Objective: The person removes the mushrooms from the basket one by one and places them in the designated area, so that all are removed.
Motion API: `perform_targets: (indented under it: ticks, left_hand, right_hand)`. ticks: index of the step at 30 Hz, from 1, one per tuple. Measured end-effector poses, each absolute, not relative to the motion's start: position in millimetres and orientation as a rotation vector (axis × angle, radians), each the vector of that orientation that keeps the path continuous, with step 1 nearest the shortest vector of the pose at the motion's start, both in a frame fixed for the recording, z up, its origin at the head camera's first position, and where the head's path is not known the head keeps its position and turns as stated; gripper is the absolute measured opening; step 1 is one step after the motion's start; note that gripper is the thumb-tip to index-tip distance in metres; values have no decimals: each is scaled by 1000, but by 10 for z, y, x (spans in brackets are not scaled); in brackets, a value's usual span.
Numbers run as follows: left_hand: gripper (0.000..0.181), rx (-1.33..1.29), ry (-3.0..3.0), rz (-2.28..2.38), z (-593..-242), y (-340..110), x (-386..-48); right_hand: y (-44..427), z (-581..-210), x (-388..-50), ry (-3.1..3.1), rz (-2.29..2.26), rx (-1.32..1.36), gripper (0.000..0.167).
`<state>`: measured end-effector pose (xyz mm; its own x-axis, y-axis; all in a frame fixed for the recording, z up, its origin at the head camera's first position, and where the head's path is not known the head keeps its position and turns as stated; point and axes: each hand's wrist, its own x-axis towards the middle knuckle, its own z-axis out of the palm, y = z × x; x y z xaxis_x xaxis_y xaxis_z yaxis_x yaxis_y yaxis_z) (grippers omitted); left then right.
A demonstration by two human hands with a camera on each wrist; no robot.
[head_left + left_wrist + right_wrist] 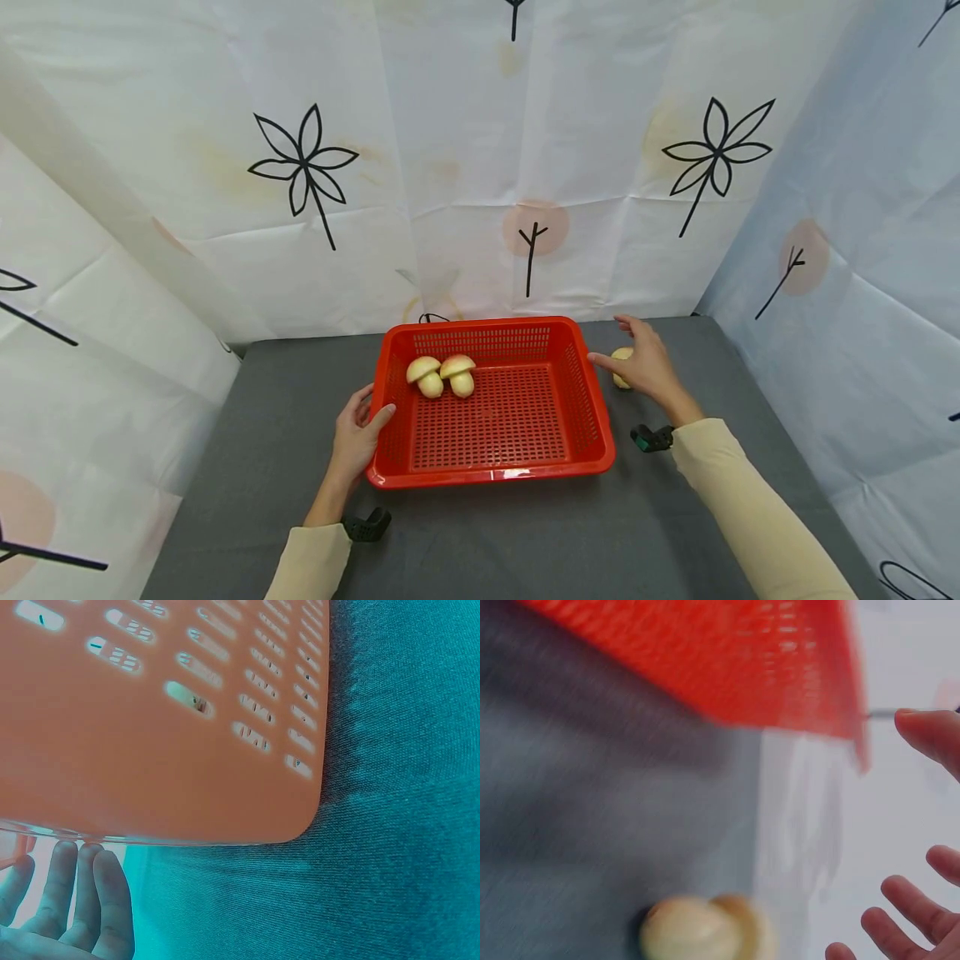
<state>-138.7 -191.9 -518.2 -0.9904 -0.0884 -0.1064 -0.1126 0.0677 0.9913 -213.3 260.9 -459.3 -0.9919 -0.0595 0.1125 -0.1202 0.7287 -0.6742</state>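
Note:
A red plastic basket [487,417] with slotted walls sits in the middle of the table. Inside it, at the back left, two mushrooms [425,376] with pale stems and rounded caps lie side by side. My left hand [354,442] holds the basket's left rim, thumb over the edge and fingers outside; the left wrist view shows the fingertips [91,847] against the rim. To the right of the basket, my right hand [647,364] is spread with nothing in it. Another mushroom [694,930] lies near that hand, partly hidden by it in the head view.
The dark grey table [285,417] extends around the basket on all sides. White cloth [450,167] with plant drawings stands at the back and both sides. A dark band [367,525] is on each wrist. The right wrist view is blurred around the basket.

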Motion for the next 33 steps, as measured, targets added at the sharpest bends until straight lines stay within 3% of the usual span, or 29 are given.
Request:
perform_targets:
  ticks: [15,33]
  left_hand:
    - [59,-217,2283,2129,-5189,-1919,-1392]
    - [59,-205,2273,2134,-5184,-1919,-1384]
  right_hand:
    - [1777,-4291,-2193,-2852,1221,452,79]
    - [1036,-4660,-2321,-2979,1292,701,79]
